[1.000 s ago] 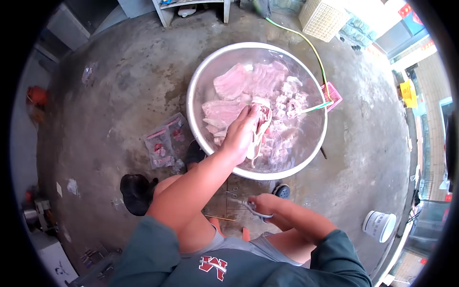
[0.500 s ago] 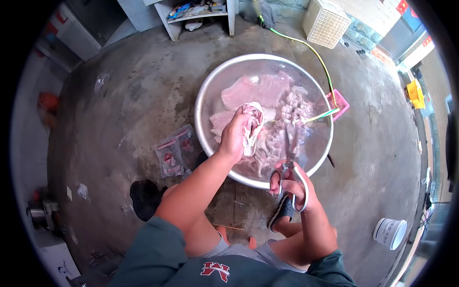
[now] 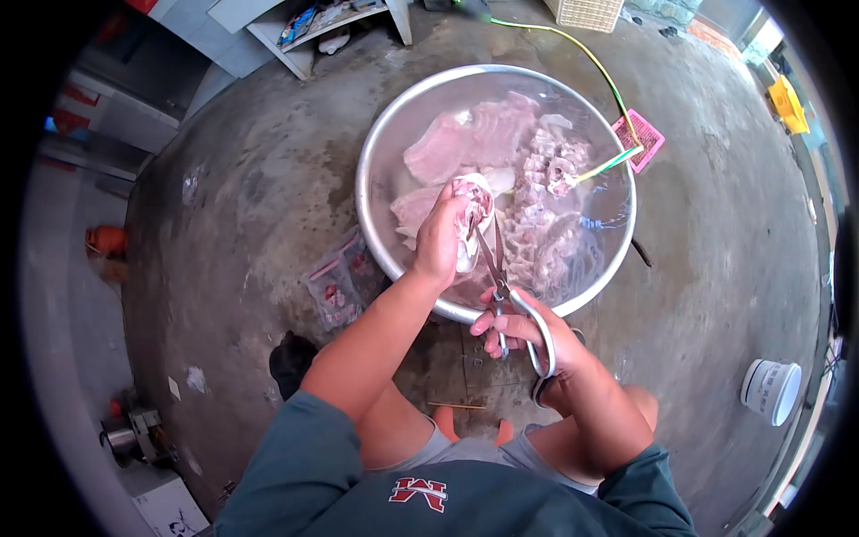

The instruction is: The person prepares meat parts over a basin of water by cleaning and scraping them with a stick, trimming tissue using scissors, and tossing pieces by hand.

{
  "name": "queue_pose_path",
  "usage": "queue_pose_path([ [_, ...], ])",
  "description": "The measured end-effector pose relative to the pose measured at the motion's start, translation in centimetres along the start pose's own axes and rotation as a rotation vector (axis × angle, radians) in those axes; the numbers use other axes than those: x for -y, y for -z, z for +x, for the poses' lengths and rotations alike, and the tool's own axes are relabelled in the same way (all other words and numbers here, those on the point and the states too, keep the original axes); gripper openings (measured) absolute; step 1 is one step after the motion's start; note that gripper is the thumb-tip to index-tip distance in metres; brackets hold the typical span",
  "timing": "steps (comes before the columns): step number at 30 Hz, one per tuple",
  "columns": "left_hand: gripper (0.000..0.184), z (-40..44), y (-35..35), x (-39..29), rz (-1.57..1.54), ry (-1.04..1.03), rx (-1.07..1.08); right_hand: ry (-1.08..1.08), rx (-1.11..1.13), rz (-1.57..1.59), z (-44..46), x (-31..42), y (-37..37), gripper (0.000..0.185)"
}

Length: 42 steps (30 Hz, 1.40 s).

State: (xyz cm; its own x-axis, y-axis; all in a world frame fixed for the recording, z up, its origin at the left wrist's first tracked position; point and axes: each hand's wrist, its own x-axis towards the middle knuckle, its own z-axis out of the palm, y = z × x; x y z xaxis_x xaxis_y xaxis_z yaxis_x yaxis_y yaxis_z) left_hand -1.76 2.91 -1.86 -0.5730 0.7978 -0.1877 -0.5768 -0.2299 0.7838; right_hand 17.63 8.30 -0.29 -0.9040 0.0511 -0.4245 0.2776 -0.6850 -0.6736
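Observation:
My left hand (image 3: 436, 240) is wrapped round a pale, hollow piece of meat (image 3: 472, 213), held above the near left part of a large metal basin (image 3: 365, 192). In my right hand (image 3: 528, 333), at the basin's near rim, is a pair of scissors (image 3: 503, 285). Their blades are parted and point up at the meat's right edge; whether they touch it is unclear. Flat slabs of pink meat (image 3: 438, 150) and a heap of bony pieces (image 3: 541, 228) lie in the basin. A green and yellow hose (image 3: 611, 163) ends over the heap.
A pink basket (image 3: 646, 134) stands right of the basin. Plastic bags (image 3: 333, 294) with red scraps lie at its lower left. A white bucket (image 3: 770, 391) is at the right, a yellow container (image 3: 787, 103) beyond, and a shelf (image 3: 335, 25) at the top.
My right hand has come up from near my knee with the scissors and moved left toward the meat, their blades now parted beside it. My left hand still grips the meat. The view has shifted.

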Motion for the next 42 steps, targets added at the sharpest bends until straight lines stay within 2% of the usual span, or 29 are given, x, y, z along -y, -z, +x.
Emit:
queue_pose_path([
  [16,0.035,-0.4,-0.6,0.2,0.046,0.017,0.003,-0.034,0.017,0.059,0.1,0.4,0.0,0.052],
  [19,0.038,-0.6,-0.6,0.1,0.093,0.001,0.017,-0.027,0.018,0.054,0.1,0.4,-0.1,0.054],
  [22,0.041,-0.5,0.1,0.5,0.305,-0.062,0.097,-0.031,0.001,0.06,0.0,0.6,-0.3,0.055],
  [28,0.043,-0.4,1.0,1.1,0.35,-0.045,0.17,-0.055,-0.035,0.056,-0.3,1.2,-0.4,0.052],
  [30,0.043,-0.1,1.8,1.9,0.436,-0.1,0.193,-0.056,-0.051,0.034,-0.2,1.3,-0.5,0.05],
  [32,0.044,0.0,2.2,2.4,0.398,-0.069,0.194,-0.053,-0.065,0.009,0.0,0.9,-0.4,0.047],
  [34,0.045,0.1,2.1,2.1,0.235,0.045,0.171,-0.041,-0.074,-0.008,0.1,0.8,-0.5,0.045],
  [37,0.047,0.0,2.0,2.4,0.44,-0.01,0.132,-0.07,-0.08,0.021,0.1,0.7,-0.4,0.045],
  [40,0.048,-0.1,1.8,2.1,0.471,-0.053,0.171,-0.098,-0.108,0.086,0.0,0.9,-0.1,0.046],
  [42,0.049,0.0,1.9,2.1,0.312,0.034,0.153,-0.098,-0.115,0.077,0.1,1.0,0.0,0.047],
])
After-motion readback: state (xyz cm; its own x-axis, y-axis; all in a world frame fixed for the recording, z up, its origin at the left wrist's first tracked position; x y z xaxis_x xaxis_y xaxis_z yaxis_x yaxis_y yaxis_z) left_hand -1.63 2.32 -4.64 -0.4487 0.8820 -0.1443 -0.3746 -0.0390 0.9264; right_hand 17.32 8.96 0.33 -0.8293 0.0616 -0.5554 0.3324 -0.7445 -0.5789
